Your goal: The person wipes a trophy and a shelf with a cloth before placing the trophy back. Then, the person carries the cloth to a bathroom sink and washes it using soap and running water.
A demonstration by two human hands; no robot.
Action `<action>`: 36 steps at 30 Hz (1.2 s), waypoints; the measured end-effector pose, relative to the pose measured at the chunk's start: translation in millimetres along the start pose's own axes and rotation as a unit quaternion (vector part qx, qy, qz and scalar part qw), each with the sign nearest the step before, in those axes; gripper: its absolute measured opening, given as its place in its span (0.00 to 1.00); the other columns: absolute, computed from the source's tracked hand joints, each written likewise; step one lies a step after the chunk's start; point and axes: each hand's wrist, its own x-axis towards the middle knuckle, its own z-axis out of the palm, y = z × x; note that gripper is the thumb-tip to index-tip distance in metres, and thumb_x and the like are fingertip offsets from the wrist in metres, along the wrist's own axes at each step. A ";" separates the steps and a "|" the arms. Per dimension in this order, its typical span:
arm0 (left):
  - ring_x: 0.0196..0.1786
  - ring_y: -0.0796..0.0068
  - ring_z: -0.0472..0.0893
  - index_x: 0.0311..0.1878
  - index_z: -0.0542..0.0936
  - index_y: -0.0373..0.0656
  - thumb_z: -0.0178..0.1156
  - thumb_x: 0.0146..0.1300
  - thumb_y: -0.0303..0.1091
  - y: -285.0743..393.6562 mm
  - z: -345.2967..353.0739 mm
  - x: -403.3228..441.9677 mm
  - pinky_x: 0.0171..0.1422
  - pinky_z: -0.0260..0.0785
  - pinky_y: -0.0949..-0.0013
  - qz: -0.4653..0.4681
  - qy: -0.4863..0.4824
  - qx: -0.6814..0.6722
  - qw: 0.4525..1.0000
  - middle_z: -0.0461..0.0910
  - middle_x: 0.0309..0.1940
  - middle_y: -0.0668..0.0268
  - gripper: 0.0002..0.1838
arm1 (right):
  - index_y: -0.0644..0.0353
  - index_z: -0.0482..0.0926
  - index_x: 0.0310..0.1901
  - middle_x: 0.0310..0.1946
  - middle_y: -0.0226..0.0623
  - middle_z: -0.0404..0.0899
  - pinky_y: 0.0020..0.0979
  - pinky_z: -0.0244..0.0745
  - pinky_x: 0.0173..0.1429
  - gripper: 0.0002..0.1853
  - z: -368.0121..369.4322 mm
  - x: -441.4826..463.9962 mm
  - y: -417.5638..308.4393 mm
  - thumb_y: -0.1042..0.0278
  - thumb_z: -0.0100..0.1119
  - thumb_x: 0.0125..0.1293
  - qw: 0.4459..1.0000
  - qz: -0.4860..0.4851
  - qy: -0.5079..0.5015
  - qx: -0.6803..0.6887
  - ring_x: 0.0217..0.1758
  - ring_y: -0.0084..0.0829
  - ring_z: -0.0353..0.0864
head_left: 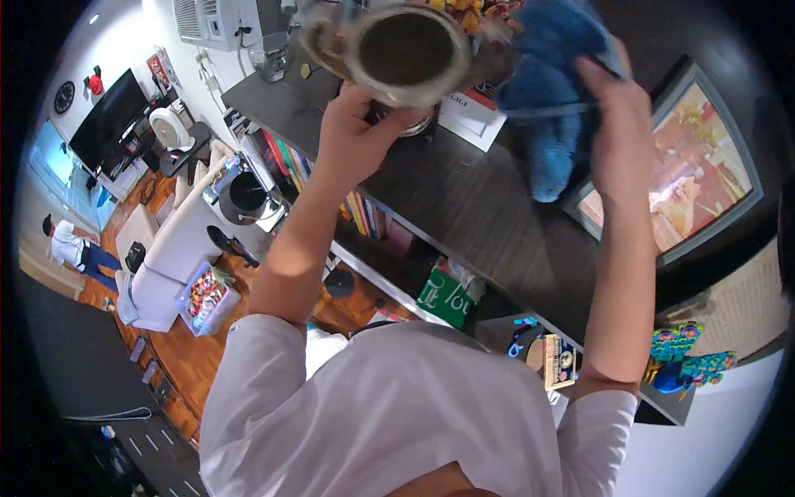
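Observation:
A metal trophy-like cup with side handles is tilted so that its round mouth shows. My left hand grips it low on its near side, the thumb against the metal. In my right hand a blue cloth is bunched, its lower end hanging down over the dark shelf top. The cloth is to the right of the cup. A white card stands on the shelf top between them.
A framed picture leans at the right. At the left edge of the shelf top is a clear glass. Books fill the shelf below. Far left, a person stands near a sofa and a toy bin.

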 end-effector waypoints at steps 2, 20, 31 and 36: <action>0.43 0.75 0.75 0.41 0.77 0.37 0.62 0.52 0.27 10.8 4.3 -0.7 0.50 0.65 0.71 -0.071 -0.004 -0.174 0.982 0.79 0.39 0.66 0.12 | 0.65 0.75 0.44 0.51 0.45 0.72 0.28 0.60 0.58 0.14 10.2 3.1 7.8 0.69 0.44 0.63 0.979 -0.068 -0.133 -0.136 0.54 0.42 0.70; 0.43 0.79 0.76 0.47 0.75 0.35 0.65 0.51 0.28 -6.8 -1.4 -12.1 0.49 0.68 0.74 -0.103 -0.012 -0.329 0.939 0.79 0.40 0.66 0.19 | 0.66 0.79 0.25 0.38 0.42 0.70 0.39 0.72 0.40 0.12 79.4 -11.2 4.0 0.64 0.56 0.50 0.965 -0.171 -0.137 -0.144 0.44 0.41 0.71; 0.48 0.75 0.75 0.50 0.71 0.33 0.58 0.58 0.28 -3.8 -0.8 -9.9 0.54 0.66 0.71 -0.101 0.050 -0.312 0.944 0.76 0.47 0.59 0.17 | 0.66 0.77 0.28 0.39 0.43 0.69 0.36 0.71 0.43 0.11 100.4 -35.5 19.1 0.68 0.59 0.44 0.961 -0.220 -0.054 -0.158 0.43 0.42 0.69; 0.50 0.70 0.75 0.49 0.71 0.34 0.54 0.61 0.29 -4.8 -10.2 -1.7 0.57 0.65 0.69 -0.125 0.038 -0.357 0.925 0.75 0.49 0.55 0.14 | 0.65 0.77 0.35 0.40 0.44 0.68 0.36 0.70 0.45 0.15 90.3 -29.8 20.1 0.68 0.60 0.43 0.968 -0.190 -0.078 -0.146 0.45 0.44 0.68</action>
